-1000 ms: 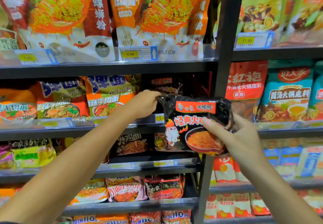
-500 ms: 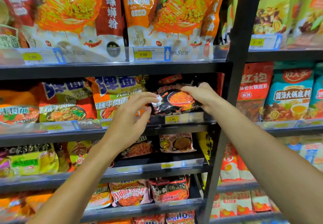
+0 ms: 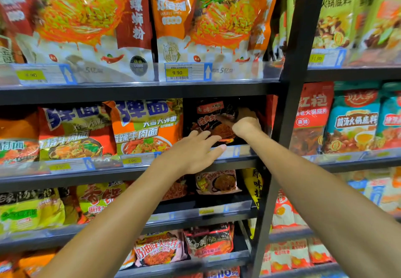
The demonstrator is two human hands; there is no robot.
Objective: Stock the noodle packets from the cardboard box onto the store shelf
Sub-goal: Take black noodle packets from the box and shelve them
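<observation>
The right hand (image 3: 246,124) pinched the glossy black noodle packet (image 3: 213,123) upright into its slot — the left hand (image 3: 195,149), fingers spread, steadied it.

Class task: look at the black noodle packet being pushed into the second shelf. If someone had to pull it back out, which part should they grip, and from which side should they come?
Probably its top edge, reached from the front. The black packet stands upright facing outward; an orange packet crowds its left, the black upright its right, and the shelf lip hides its bottom. The right hand already holds it up high.
</observation>
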